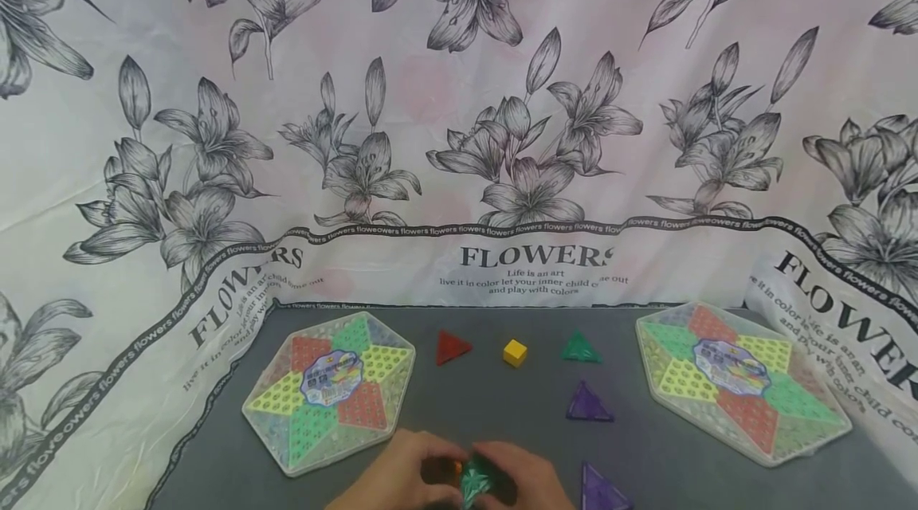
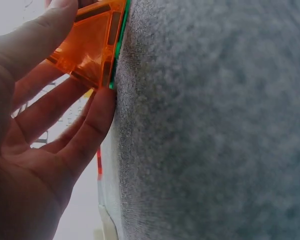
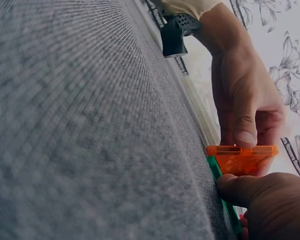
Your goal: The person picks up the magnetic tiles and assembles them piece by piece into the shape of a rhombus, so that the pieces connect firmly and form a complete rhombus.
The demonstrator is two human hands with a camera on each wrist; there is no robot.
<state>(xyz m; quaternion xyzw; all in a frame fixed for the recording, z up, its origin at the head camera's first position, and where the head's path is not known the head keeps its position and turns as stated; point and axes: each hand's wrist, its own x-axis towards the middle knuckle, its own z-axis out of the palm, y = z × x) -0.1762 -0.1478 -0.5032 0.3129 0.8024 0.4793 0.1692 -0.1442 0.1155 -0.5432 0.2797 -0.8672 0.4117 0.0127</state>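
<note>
Head view, six o'clock: my left hand (image 1: 403,468) pinches the orange tile (image 2: 90,45), my right hand (image 1: 529,480) grips the adjoining green tile (image 1: 475,483), both judged light, stiff, slick, best held by edges.

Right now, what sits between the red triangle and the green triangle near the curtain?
One yellow block sits between the red triangle and the green triangle, seen in the head view.

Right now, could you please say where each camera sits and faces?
Head: on the head, facing forward and down at the table; left hand and right hand show.
Left wrist: worn there, looking along the table toward the orange tile; left hand shows.
Right wrist: worn there, facing likewise; both hands show.
Both wrist views share that tile.
</note>
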